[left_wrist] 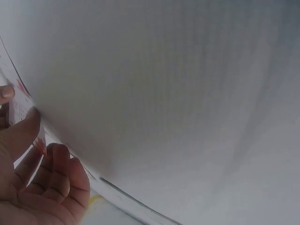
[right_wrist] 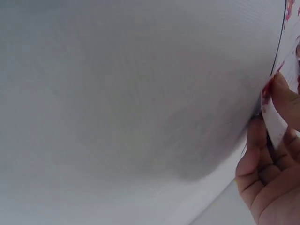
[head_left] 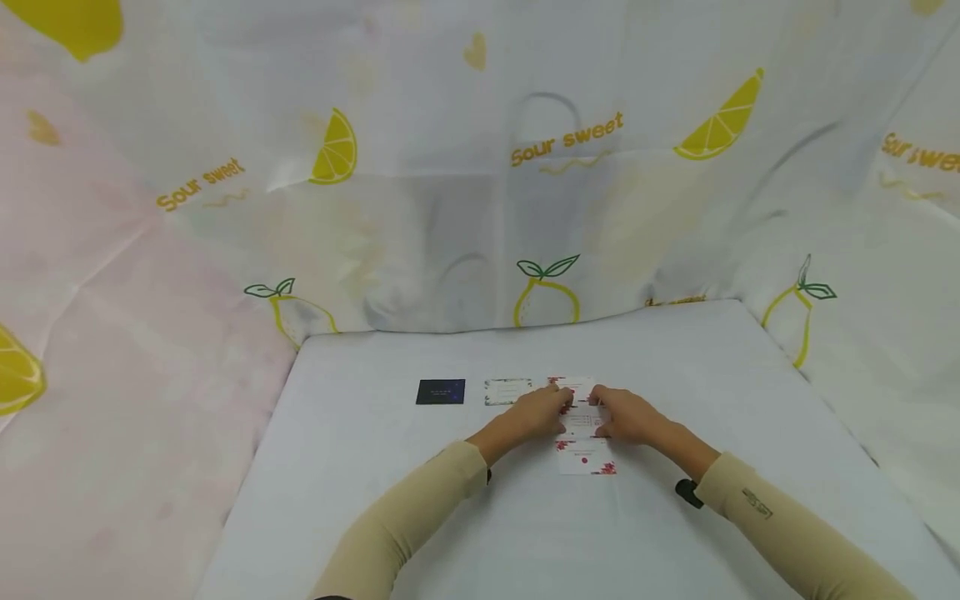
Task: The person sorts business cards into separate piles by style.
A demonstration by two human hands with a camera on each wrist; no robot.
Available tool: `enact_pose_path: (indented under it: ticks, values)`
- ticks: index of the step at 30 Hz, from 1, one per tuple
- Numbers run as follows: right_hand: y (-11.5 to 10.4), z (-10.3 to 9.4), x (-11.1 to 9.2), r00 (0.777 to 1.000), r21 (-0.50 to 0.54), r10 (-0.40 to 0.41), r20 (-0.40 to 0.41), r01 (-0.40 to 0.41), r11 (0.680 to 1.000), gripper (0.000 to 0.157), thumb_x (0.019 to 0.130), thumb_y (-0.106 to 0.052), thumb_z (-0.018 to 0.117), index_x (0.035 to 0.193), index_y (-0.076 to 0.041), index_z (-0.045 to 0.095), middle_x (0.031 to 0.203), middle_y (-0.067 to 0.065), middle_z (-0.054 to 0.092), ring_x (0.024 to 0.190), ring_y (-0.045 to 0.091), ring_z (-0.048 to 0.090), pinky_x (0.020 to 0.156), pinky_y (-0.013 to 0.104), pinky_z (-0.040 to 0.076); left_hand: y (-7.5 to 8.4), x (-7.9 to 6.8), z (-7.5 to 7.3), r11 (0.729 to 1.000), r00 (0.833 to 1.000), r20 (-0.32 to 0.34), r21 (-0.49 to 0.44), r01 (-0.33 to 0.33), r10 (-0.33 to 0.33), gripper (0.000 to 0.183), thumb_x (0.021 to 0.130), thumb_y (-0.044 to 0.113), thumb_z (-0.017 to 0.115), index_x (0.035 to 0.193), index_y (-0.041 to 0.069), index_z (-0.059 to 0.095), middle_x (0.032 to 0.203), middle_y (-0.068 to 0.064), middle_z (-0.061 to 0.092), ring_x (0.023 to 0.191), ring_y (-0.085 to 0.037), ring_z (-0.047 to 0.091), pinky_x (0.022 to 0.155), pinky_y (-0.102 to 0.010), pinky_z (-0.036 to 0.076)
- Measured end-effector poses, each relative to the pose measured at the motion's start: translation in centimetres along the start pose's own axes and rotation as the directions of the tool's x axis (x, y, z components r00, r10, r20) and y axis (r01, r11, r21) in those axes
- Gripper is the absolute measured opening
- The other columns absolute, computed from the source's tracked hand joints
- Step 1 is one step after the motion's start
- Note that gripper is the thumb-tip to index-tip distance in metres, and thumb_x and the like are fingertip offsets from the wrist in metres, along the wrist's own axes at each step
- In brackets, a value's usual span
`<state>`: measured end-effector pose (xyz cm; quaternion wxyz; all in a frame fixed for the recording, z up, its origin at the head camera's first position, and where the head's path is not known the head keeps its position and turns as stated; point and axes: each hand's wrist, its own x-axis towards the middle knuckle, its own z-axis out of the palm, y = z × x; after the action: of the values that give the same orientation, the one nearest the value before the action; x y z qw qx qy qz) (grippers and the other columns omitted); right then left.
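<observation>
Between the hands is a white card with red floral print [head_left: 581, 422], the middle one of an upright column. My left hand [head_left: 534, 412] pinches its left edge between thumb and fingers, and the right hand [head_left: 630, 414] does the same at the right edge. In the left wrist view, the thumb lies over the card [left_wrist: 22, 110] with the fingers curled at its side. The right wrist view shows the thumb on the red-marked card edge [right_wrist: 268, 93]. Fingertips overlap the upper red-flowered card [head_left: 572, 385]. Just below lies another red-flowered card [head_left: 586, 457].
Left of the column lie a white card with a leafy border [head_left: 507, 392] and a dark blue card [head_left: 440, 392]. All rest on a white-covered table [head_left: 360, 517]. A lemon-print curtain [head_left: 450, 225] hangs behind the table and at both sides.
</observation>
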<state>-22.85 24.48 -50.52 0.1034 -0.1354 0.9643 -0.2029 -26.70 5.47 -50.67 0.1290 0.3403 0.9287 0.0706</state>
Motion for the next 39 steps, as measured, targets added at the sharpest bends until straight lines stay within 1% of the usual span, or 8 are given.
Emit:
enact_pose_path:
  ticks: [6, 12, 15, 18, 23, 26, 33, 39]
  values:
    - [0.2, -0.1, -0.2, 0.997, 0.119, -0.025, -0.07, 0.034, 0.992, 0.026, 0.088, -0.008, 0.072, 0.11, -0.009, 0.059, 0.1, 0.011, 0.067, 0.078, 0.019, 0.054, 0.07, 0.034, 0.047, -0.6, -0.4, -0.4, 0.999, 0.998, -0.047, -0.023, -0.033, 0.032, 0.037, 0.088, 0.025, 0.076, 0.121, 0.018, 0.059, 0.104, 0.006, 0.062, 0.09, -0.007, 0.056, 0.08, -0.024, 0.048]
    - [1.0, -0.1, 0.0, 0.984, 0.206, -0.027, -0.177, 0.064, 0.977, 0.018, 0.093, -0.006, 0.065, 0.111, -0.008, 0.063, 0.108, 0.015, 0.068, 0.084, 0.022, 0.06, 0.068, 0.032, 0.05, -1.5, -0.1, -1.0, 0.995, 0.993, -0.104, -0.077, -0.066, 0.058, 0.043, 0.088, 0.031, 0.076, 0.126, 0.021, 0.061, 0.112, 0.006, 0.064, 0.099, -0.009, 0.059, 0.09, -0.025, 0.05]
    - [1.2, -0.2, 0.0, 0.986, 0.272, -0.006, -0.169, 0.052, 0.961, 0.019, 0.094, -0.004, 0.063, 0.112, -0.006, 0.065, 0.108, 0.014, 0.067, 0.087, 0.023, 0.06, 0.067, 0.03, 0.05, -1.6, -0.1, -0.9, 0.994, 0.993, -0.082, -0.074, -0.086, 0.08, 0.055, 0.085, 0.036, 0.078, 0.133, 0.021, 0.058, 0.123, 0.003, 0.062, 0.109, -0.011, 0.06, 0.095, -0.028, 0.05]
    - [1.0, -0.3, 0.0, 0.99, 0.332, -0.001, -0.142, 0.049, 0.942, 0.02, 0.094, -0.004, 0.062, 0.114, -0.004, 0.065, 0.106, 0.016, 0.066, 0.079, 0.02, 0.059, 0.061, 0.028, 0.05, -1.7, -0.3, -0.8, 0.996, 0.994, -0.08, -0.051, -0.077, 0.073, 0.063, 0.082, 0.039, 0.08, 0.137, 0.022, 0.055, 0.132, 0.003, 0.059, 0.115, -0.011, 0.059, 0.099, -0.03, 0.049]
    - [0.6, -0.5, 0.3, 0.992, 0.395, 0.009, -0.127, 0.042, 0.918, 0.021, 0.095, -0.005, 0.061, 0.116, -0.003, 0.064, 0.103, 0.017, 0.064, 0.069, 0.016, 0.057, 0.055, 0.027, 0.05, -2.0, -0.6, -0.8, 0.997, 0.991, -0.117, -0.026, -0.072, 0.068, 0.063, 0.082, 0.038, 0.08, 0.138, 0.02, 0.056, 0.132, 0.002, 0.059, 0.116, -0.012, 0.059, 0.099, -0.029, 0.048]
    - [0.7, -0.4, 0.5, 0.986, 0.361, -0.011, -0.165, 0.071, 0.93, 0.026, 0.093, -0.008, 0.066, 0.118, -0.002, 0.064, 0.105, 0.017, 0.064, 0.073, 0.016, 0.059, 0.057, 0.025, 0.049, -2.1, -0.5, -1.0, 0.997, 0.989, -0.126, -0.006, -0.076, 0.074, 0.061, 0.084, 0.04, 0.077, 0.137, 0.018, 0.057, 0.131, 0.002, 0.058, 0.114, -0.01, 0.058, 0.097, -0.026, 0.048]
    - [0.8, -0.2, 0.7, 0.952, 0.117, -0.155, -0.263, 0.191, 0.975, 0.058, 0.079, -0.022, 0.083, 0.128, 0.001, 0.061, 0.118, 0.015, 0.059, 0.088, 0.017, 0.055, 0.074, 0.029, 0.049, -2.4, 0.3, -1.7, 0.999, 0.993, -0.115, -0.03, -0.023, 0.019, 0.061, 0.085, 0.042, 0.076, 0.137, 0.015, 0.059, 0.125, 0.0, 0.058, 0.104, -0.01, 0.055, 0.092, -0.025, 0.049]
    - [1.0, -0.3, 1.4, 0.966, 0.042, -0.113, -0.231, 0.126, 0.991, 0.062, 0.08, -0.024, 0.083, 0.133, -0.004, 0.058, 0.124, 0.014, 0.058, 0.092, 0.019, 0.058, 0.081, 0.037, 0.053, -2.4, 1.2, -2.0, 1.0, 0.995, -0.102, -0.015, 0.005, -0.006, 0.058, 0.086, 0.04, 0.075, 0.136, 0.015, 0.06, 0.122, -0.001, 0.058, 0.103, -0.011, 0.055, 0.09, -0.027, 0.049]
